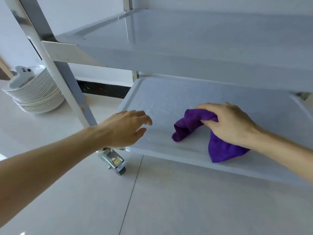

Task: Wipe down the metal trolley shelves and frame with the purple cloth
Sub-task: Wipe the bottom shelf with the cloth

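The right hand grips the purple cloth, bunched in its fingers, on the bottom shelf of the metal trolley; one rolled end of the cloth trails toward the left. The left hand hovers at the shelf's near-left corner, fingers spread and holding nothing (whether it touches the rim is hard to tell). The middle shelf above carries nothing visible. A caster wheel sits under the corner. On the floor to the left stands a stack of white plates with a small grey object on top.
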Tool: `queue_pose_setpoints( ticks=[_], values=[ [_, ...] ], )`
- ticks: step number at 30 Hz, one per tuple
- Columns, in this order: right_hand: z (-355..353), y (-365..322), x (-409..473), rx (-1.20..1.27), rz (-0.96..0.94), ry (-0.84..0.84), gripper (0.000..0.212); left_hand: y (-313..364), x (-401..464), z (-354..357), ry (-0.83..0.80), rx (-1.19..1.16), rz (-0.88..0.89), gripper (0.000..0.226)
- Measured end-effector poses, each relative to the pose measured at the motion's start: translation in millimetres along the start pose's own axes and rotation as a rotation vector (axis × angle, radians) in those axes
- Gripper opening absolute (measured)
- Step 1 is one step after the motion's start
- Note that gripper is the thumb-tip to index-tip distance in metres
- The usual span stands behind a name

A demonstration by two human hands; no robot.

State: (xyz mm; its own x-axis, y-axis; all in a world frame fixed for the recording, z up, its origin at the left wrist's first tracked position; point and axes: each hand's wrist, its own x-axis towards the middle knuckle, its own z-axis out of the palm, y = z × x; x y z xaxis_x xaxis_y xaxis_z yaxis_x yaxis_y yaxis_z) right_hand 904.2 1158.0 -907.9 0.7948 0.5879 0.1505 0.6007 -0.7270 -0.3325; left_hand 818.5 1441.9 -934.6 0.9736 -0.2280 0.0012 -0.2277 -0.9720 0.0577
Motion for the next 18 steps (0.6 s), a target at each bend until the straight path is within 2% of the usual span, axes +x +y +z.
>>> queue_pose_setpoints(
  ticks=[2, 3, 5, 6, 7, 11, 15, 18],
  values=[
    [0, 4, 14, 0.036, 0.04, -0.006, 0.037, -6, 9, 7, -0.041, 0.003, -0.05, 0.035],
    [2, 5, 17, 0.001, 0.062, -0.083, 0.044, -8, 13, 10, -0.055, -0.012, -0.074, 0.036],
    [11, 10, 18, -0.162, 0.106, -0.333, 0.072, -10, 17, 16, -0.085, -0.031, -0.107, 0.037],
    [18, 14, 16, -0.222, 0.107, -0.416, 0.085, -10, 18, 19, -0.092, -0.026, -0.111, 0.037],
    [24, 18, 15, -0.218, 0.102, -0.425, 0.092, -10, 19, 23, -0.086, -0.017, -0.109, 0.037],
    [43, 28, 8, -0.014, 0.071, -0.271, 0.085, -14, 20, 29, -0.034, 0.019, -0.131, 0.048],
    [74, 21, -4, -0.043, 0.061, -0.194, 0.073, -20, 28, 30, -0.306, -0.016, -0.234, 0.059],
    [89, 1, -6, -0.025, 0.081, -0.11, 0.074, -21, 30, 35, -0.368, -0.01, -0.244, 0.056]
  ],
)
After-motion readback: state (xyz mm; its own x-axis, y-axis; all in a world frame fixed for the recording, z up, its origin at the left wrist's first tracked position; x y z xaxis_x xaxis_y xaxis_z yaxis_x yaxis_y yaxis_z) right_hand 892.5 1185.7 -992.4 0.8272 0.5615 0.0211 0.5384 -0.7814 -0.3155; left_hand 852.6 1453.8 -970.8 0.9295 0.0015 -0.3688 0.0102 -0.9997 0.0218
